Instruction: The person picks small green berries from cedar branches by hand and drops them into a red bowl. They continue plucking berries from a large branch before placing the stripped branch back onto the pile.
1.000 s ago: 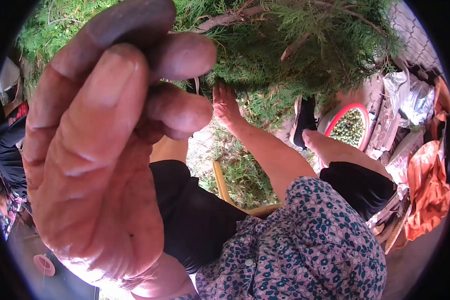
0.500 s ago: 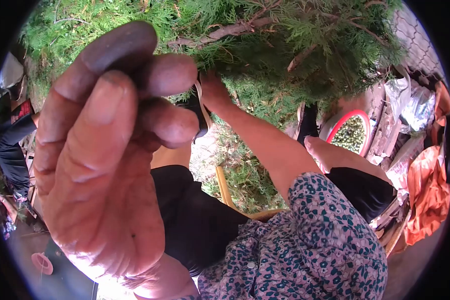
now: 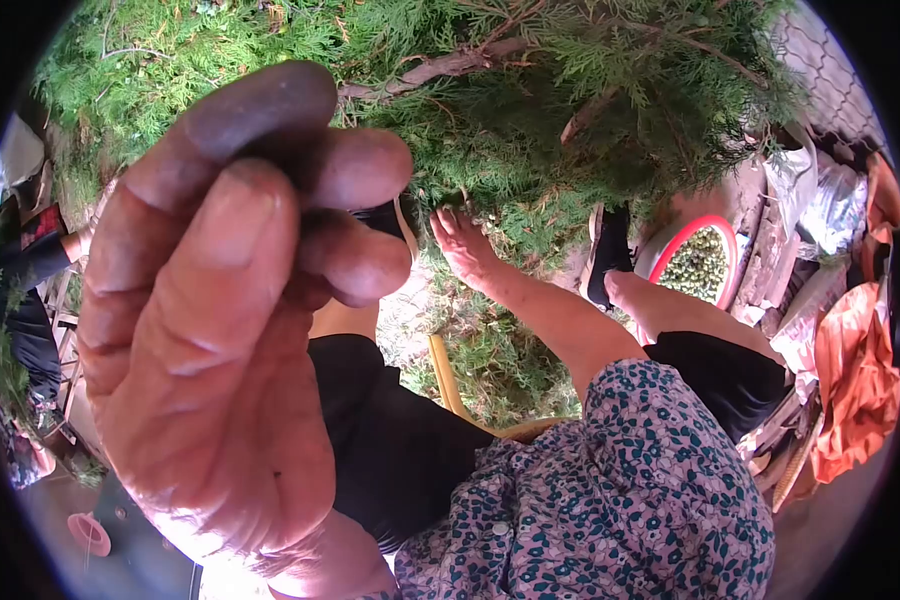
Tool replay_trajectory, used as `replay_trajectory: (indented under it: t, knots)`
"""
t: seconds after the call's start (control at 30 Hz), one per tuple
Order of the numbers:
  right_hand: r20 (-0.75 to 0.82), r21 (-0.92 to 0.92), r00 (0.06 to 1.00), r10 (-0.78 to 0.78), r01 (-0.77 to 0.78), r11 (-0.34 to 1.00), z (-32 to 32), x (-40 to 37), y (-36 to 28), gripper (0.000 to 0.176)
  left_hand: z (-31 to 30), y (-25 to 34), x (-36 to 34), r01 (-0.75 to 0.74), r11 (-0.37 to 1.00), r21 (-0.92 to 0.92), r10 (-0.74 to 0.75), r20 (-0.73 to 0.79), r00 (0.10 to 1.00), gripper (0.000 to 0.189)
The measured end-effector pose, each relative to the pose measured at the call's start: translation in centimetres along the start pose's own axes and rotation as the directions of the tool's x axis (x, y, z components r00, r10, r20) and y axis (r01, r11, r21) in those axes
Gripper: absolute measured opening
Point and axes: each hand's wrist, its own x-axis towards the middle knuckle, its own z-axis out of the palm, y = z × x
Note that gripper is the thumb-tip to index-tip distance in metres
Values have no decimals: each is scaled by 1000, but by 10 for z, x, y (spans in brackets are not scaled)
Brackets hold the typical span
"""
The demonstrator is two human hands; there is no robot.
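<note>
Very close to the camera, my left hand is raised with its palm side toward me. Its thumb presses against the curled fingers, and the fingertips are stained dark. Whether anything lies between them is hidden. Farther off, my right hand is stretched out low by the green conifer branches. Its fingers are apart, and no object shows in it. A brown woody stem runs through the foliage above both hands.
A red-rimmed basin of small green cones or berries stands right of my leg. Orange cloth and clear plastic bags lie beyond it. Another person's sleeve shows at far left. Cut sprigs cover the ground between my legs.
My right hand has drawn back slightly from the branches toward me, its fingers now showing. My left hand keeps its pinch and sits a little lower and farther right.
</note>
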Motion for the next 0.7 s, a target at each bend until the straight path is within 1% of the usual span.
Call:
replay_trajectory:
  t: [0.03, 0.07, 0.1, 0.13, 0.17, 0.2, 0.23, 0.3, 0.33, 0.4, 0.43, 0.47, 0.5, 0.53, 0.57, 0.6, 0.63, 0.67, 0.7]
  knots:
    - [65, 88, 998, 7, -13, 996, 4, -9, -2, 52, 0, 0, 0, 0, 1000, 0, 0, 0, 1000, 33]
    - [172, 73, 985, 11, -24, 997, -15, -15, -4, 50, 0, 0, -1, -10, 1000, 12, 10, 5, 1000, 33]
    - [174, 73, 985, 11, -24, 997, -25, -16, -5, 50, 1, -1, -1, -18, 1000, 25, 18, 10, 1000, 34]
    - [237, 336, 961, 142, -219, 916, -31, -16, -7, 47, 1, -1, -1, -16, 1000, 25, 16, 10, 1000, 34]
    - [330, 554, 911, 245, -397, 732, -42, -14, -11, 45, 2, -1, -1, -13, 1000, 9, 13, 9, 1000, 34]
    - [238, 455, 937, 255, -340, 823, -54, -6, -15, 39, 2, -2, -1, -9, 1000, -7, 9, 9, 1000, 35]
    - [244, 456, 935, 259, -346, 820, -49, 7, -17, 39, 3, -3, 0, -1, 1000, -8, 1, 10, 1000, 35]
    - [-25, 428, 977, 211, -180, 885, -35, 36, -16, 45, 6, -4, 1, 12, 1000, 28, -13, 11, 1000, 36]
    - [-26, 431, 976, 214, -182, 884, -30, 44, -16, 45, 6, -3, 3, 13, 999, 30, -14, 15, 1000, 36]
    - [-36, 263, 964, 263, -245, 933, -22, 52, -19, 46, 7, -1, 4, 64, 996, 55, -67, 55, 996, 36]
    - [-37, 265, 964, 262, -244, 933, -13, 50, -19, 46, 8, -2, 5, 62, 996, 57, -66, 55, 996, 36]
    - [-21, 59, 995, 101, -100, 993, -5, 42, -21, 47, 10, -3, 6, 45, 998, 47, -47, 50, 998, 36]
    - [33, -145, 998, -53, 58, 988, -10, 31, -24, 49, 12, -4, 6, 29, 999, 32, -31, 46, 998, 36]
    - [299, -182, 946, -124, 184, 966, -16, 17, -30, 52, 12, -5, 6, 31, 999, 25, -32, 48, 998, 36]
    - [95, -22, 990, -106, 108, 994, 36, 8, -35, 42, 11, -5, 6, 40, 998, 48, -43, 52, 998, 36]
    - [48, 255, 996, -73, 58, 965, 35, -11, -36, 37, 11, -5, 6, 50, 996, 74, -54, 57, 997, 37]
    - [7, 513, 999, -33, 25, 858, 33, -28, -33, 33, 13, -5, 6, 50, 996, 71, -54, 58, 997, 37]
    - [13, 513, 999, -30, 19, 858, 33, -40, -28, 33, 17, -5, 6, 34, 994, 100, -36, 16, 999, 36]
    - [31, 679, 999, 41, -51, 733, 34, -52, -25, 40, 19, -6, 4, 26, 991, 129, -23, -24, 999, 36]
